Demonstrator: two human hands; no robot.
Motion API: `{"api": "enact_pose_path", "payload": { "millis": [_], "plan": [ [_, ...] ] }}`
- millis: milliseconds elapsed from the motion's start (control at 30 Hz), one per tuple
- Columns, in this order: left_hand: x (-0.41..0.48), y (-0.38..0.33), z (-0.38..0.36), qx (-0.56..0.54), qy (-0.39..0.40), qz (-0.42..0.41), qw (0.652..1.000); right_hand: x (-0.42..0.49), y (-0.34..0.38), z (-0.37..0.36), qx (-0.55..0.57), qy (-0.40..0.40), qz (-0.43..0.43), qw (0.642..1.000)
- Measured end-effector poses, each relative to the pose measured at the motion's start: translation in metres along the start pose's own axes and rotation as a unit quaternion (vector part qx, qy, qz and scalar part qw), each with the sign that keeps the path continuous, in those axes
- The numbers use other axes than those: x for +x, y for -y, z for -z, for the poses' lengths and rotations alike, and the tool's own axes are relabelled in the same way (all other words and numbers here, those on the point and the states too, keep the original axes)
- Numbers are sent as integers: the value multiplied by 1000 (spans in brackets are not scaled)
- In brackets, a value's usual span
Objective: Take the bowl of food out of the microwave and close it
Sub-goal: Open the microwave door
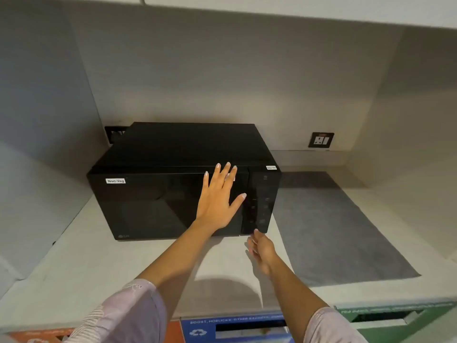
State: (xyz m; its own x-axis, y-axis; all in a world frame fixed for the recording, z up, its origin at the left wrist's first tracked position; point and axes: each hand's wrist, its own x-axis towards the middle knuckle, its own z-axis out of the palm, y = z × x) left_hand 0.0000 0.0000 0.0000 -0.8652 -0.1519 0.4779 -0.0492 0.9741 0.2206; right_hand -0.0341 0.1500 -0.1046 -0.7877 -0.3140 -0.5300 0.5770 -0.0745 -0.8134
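Note:
A black microwave [158, 194] stands on the pale counter with its door shut and a "Non-Veg" label at its upper left. My left hand [217, 199] lies flat against the right part of the door, fingers spread, holding nothing. My right hand [261, 248] hovers just below the bottom of the control panel [259, 204], one fingertip at the panel's lowest edge, the other fingers loosely curled. The dark door glass hides the inside, so no bowl of food is visible.
A grey mat [341, 231] covers the counter [74, 268] to the right of the microwave. A wall socket [321, 139] sits on the back wall. Below the counter's front edge are orange, blue [235, 328] and green [395, 318] recycling bin openings. An overhead cabinet runs above.

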Motion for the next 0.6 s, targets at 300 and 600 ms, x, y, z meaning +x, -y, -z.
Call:
{"api": "enact_pose_path", "payload": {
  "millis": [300, 600],
  "plan": [
    [19, 6, -16, 17, -32, 19, 999, 45, 9, -9, 266, -19, -63, 962],
    [20, 2, -27, 24, -72, 28, 997, 63, 13, -13, 320, -70, -51, 943]
  ]
}}
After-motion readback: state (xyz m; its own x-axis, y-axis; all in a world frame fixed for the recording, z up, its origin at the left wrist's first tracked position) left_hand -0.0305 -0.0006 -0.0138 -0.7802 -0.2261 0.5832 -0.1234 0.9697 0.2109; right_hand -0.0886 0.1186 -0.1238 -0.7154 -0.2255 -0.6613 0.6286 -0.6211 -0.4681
